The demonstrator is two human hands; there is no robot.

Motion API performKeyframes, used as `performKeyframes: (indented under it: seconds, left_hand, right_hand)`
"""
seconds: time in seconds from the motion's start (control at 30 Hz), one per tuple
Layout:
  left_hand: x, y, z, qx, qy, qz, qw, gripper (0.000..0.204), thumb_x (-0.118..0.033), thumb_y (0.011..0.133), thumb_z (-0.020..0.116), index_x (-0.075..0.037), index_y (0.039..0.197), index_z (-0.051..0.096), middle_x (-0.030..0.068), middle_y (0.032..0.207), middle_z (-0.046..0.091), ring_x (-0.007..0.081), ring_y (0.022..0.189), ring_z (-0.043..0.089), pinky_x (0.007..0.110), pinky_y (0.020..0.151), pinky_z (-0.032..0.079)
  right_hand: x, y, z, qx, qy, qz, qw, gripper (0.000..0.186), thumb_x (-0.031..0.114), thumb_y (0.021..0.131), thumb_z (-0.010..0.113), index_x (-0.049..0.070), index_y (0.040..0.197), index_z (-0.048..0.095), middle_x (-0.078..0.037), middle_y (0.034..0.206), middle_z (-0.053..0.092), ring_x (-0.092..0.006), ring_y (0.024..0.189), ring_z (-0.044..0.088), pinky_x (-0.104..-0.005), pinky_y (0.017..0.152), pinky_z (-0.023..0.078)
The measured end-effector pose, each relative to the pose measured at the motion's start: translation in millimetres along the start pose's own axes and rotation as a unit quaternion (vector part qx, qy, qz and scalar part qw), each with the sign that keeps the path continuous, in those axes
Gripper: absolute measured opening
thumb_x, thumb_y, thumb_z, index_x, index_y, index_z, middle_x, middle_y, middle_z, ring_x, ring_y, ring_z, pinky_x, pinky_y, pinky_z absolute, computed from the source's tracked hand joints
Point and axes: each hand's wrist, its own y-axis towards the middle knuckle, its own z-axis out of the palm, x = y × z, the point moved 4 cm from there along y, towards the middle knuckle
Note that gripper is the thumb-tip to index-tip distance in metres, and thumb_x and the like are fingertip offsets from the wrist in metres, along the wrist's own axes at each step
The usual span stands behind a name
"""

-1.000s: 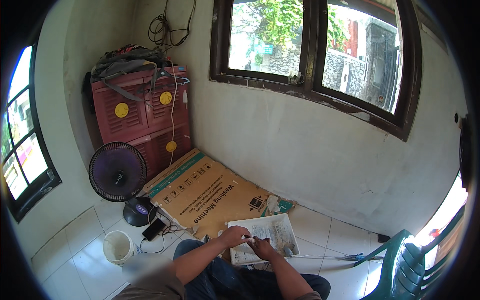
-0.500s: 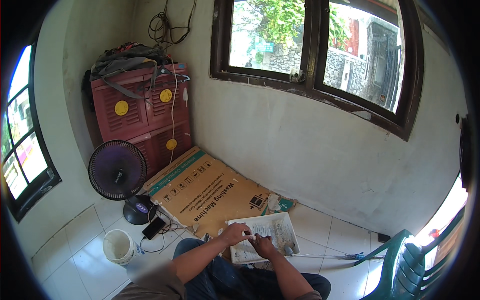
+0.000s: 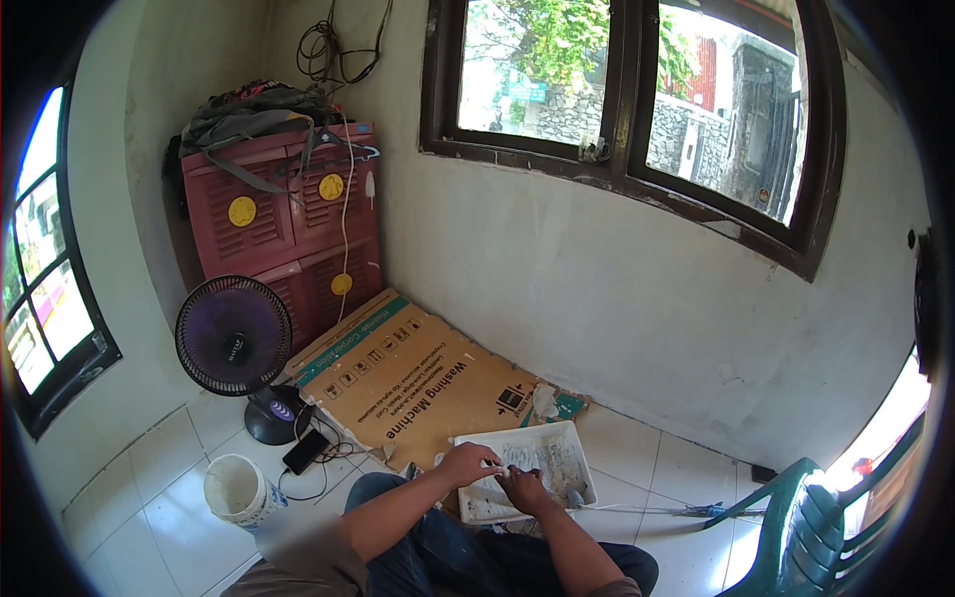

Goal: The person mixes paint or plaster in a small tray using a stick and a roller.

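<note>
Over a shallow white tray [image 3: 580,450] with pale grey smears inside, both of my hands meet at the fingertips. My left hand [image 3: 465,465] is closed in a pinch on a small whitish piece [image 3: 492,464], too small to name by kind. Curled against the same spot from the right, my right hand [image 3: 523,490] has closed fingers; what they grip is hidden. A small greyish item [image 3: 575,498] lies in the tray's right corner.
A flattened cardboard sheet [image 3: 418,383] lies beyond the tray. To the left are a white bucket [image 3: 261,499], a phone [image 3: 305,452] with a cable and a table fan [image 3: 236,343]. A green plastic chair [image 3: 796,527] stands at right; a red cabinet [image 3: 249,249] is in the corner.
My hands stay almost in place over the tray, with only a slight shift of the fingers. The view has tilted very little; nothing else has visibly moved.
</note>
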Motion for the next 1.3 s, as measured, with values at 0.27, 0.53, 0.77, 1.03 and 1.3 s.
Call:
performKeyframes:
  seconds: [0.27, 0.53, 0.77, 1.03, 1.3]
  left_hand:
    - [3.8, -0.6, 3.0, 0.008, 0.012, -0.007, 1.0, 0.031, -0.037, 0.088, 0.077, -0.012, 0.105, 0.08, 0.0109, 0.104, 0.077, 0.0315, 0.097, 0.072, 0.04, 0.088, 0.057]
    - [2.0, 0.8, 1.9, 0.021, 0.016, 0.008, 1.0, 0.035, -0.039, 0.088, 0.075, -0.014, 0.113, 0.079, 0.0119, 0.107, 0.077, 0.0321, 0.098, 0.072, 0.042, 0.09, 0.057]
    - [-13.6, -1.0, -3.0, 0.003, 0.062, 0.041, 0.997, 0.028, -0.032, 0.089, 0.074, -0.013, 0.109, 0.079, 0.0081, 0.106, 0.077, 0.0287, 0.098, 0.073, 0.039, 0.088, 0.057]
    - [-17.4, -1.5, -3.6, -0.007, 0.06, 0.057, 0.997, 0.028, -0.032, 0.089, 0.073, -0.01, 0.107, 0.078, 0.0099, 0.103, 0.076, 0.0318, 0.096, 0.072, 0.041, 0.086, 0.057]
    - [-13.7, -1.6, -0.7, -0.021, 0.05, 0.071, 0.996, 0.028, -0.032, 0.092, 0.072, -0.009, 0.106, 0.077, 0.009, 0.102, 0.074, 0.0304, 0.098, 0.07, 0.04, 0.087, 0.056]
  right_hand:
    - [1.8, -3.0, 1.9, 0.015, -0.033, -0.015, 0.999, 0.034, 0.037, 0.109, 0.043, 0.011, 0.126, 0.059, -0.02, 0.103, 0.067, -0.0396, 0.088, 0.07, -0.0599, 0.09, 0.039]
    - [7.9, 0.3, -9.6, 0.029, 0.016, 0.033, 0.999, 0.038, 0.038, 0.112, 0.04, 0.021, 0.139, 0.06, -0.024, 0.124, 0.065, -0.0384, 0.097, 0.07, -0.0595, 0.09, 0.042]
    - [14.1, -5.0, -13.1, 0.028, -0.073, -0.031, 0.996, 0.037, 0.035, 0.111, 0.04, 0.022, 0.141, 0.06, -0.021, 0.12, 0.065, -0.038, 0.095, 0.069, -0.0609, 0.089, 0.041]
    - [15.2, -5.9, -15.0, -0.022, -0.066, -0.021, 0.997, 0.032, 0.027, 0.11, 0.043, 0.027, 0.136, 0.06, -0.012, 0.112, 0.065, -0.0298, 0.086, 0.07, -0.0592, 0.082, 0.042]
    - [22.2, -4.7, -25.8, -0.016, 0.01, 0.019, 1.0, 0.047, 0.043, 0.108, 0.048, 0.001, 0.124, 0.059, -0.02, 0.1, 0.073, -0.0388, 0.095, 0.072, -0.0603, 0.098, 0.037]
